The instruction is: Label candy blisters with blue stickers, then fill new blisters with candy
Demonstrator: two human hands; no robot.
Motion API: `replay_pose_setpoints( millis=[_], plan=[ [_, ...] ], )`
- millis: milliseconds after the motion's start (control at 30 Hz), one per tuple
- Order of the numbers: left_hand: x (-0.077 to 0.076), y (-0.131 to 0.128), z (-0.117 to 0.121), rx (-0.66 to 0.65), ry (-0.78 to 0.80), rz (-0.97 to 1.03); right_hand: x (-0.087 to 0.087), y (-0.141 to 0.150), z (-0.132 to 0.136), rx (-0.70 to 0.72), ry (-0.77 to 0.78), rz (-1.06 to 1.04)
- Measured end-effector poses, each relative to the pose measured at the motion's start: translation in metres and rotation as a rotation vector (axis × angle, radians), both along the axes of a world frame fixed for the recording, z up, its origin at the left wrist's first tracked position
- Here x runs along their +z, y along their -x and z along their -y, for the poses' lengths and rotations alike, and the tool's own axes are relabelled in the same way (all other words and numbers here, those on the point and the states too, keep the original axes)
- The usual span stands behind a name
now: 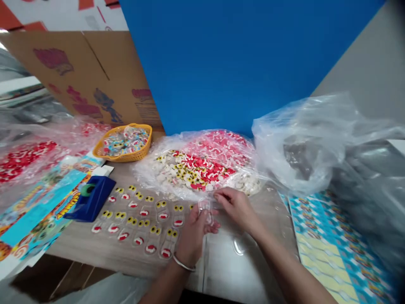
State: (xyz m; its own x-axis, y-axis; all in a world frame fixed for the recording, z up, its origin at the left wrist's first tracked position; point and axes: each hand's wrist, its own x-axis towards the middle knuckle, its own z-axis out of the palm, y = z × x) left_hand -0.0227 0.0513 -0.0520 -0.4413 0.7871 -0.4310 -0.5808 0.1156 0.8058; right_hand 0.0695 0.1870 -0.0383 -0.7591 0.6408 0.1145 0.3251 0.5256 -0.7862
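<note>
Now a clear plastic blister (205, 211), long axis running near-far, is being pinched between the closed fingers of the left hand (193, 240) and right hand (237, 209).

basket (100, 151) — left of candy bag (177, 141)

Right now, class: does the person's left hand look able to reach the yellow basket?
Probably yes. The left hand shares a clear plastic tray with the right hand, so it would likely need to let go first. Otherwise, only flat rows of eyed pieces lie before the yellow basket; nothing tall blocks the way.
</note>
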Motion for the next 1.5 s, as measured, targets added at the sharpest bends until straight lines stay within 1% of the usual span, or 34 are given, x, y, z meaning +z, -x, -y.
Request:
replay_pose_setpoints(
  millis=[67,133,200,267,367,467,533,633,700,800,867,900,1000,1033,1067,1167,1200,1233,1300,1500],
  plan=[
    [-0.005,0.018,0.0,0.099,0.058,0.013,-0.001,0.025,-0.016,-0.001,-0.181,0.073],
    [-0.01,0.034,-0.001,0.169,0.109,0.023,-0.002,0.048,-0.029,0.033,-0.305,0.221],
    [-0.014,0.044,-0.004,0.212,0.119,0.012,-0.003,0.07,-0.036,0.061,-0.371,0.397],
    [-0.017,0.05,-0.008,0.234,0.1,0.002,-0.005,0.088,-0.036,0.055,-0.409,0.523],
    [-0.018,0.054,-0.014,0.257,0.091,0.001,-0.009,0.102,-0.032,0.054,-0.426,0.575],
    [-0.017,0.057,-0.017,0.214,0.092,-0.009,-0.014,0.1,-0.035,0.065,-0.406,0.547],
    [-0.016,0.059,-0.018,0.177,0.081,-0.008,-0.02,0.093,-0.04,0.059,-0.323,0.451],
    [-0.014,0.061,-0.021,0.154,0.076,-0.001,-0.031,0.081,-0.046,0.056,-0.103,0.199],
    [-0.011,0.062,-0.023,0.141,0.076,0.007,-0.035,0.075,-0.045,0.057,0.036,0.036],
    [-0.006,0.061,-0.027,0.106,0.055,0.02,-0.03,0.068,-0.036,0.089,0.231,-0.111],
    [-0.003,0.06,-0.029,0.069,0.026,0.018,-0.022,0.065,-0.027,0.113,0.29,-0.141],
    [-0.002,0.059,-0.029,0.048,0.013,0.017,-0.018,0.064,-0.022,0.116,0.276,-0.146],
    [-0.001,0.056,-0.03,0.019,0.002,0.019,-0.009,0.061,-0.009,0.126,0.155,-0.145],
    [-0.002,0.056,-0.03,0.021,0.001,0.017,-0.008,0.06,-0.006,0.13,0.152,-0.14],
    [-0.003,0.055,-0.03,0.027,-0.005,0.011,-0.008,0.06,-0.003,0.132,0.19,-0.136],
    [-0.008,0.052,-0.03,0.031,-0.034,-0.034,-0.012,0.06,0.001,0.134,0.423,-0.108],
    [-0.009,0.052,-0.03,0.027,-0.036,-0.055,-0.014,0.061,0.002,0.128,0.473,-0.094],
    [-0.01,0.051,-0.03,0.024,-0.031,-0.078,-0.015,0.061,0.002,0.12,0.487,-0.077],
    [-0.011,0.05,-0.029,0.016,-0.009,-0.111,-0.015,0.062,0.004,0.09,0.422,-0.052],
    [-0.008,0.05,-0.027,0.027,0.024,-0.077,-0.008,0.059,0.011,0.053,0.035,-0.079]
  ],
)
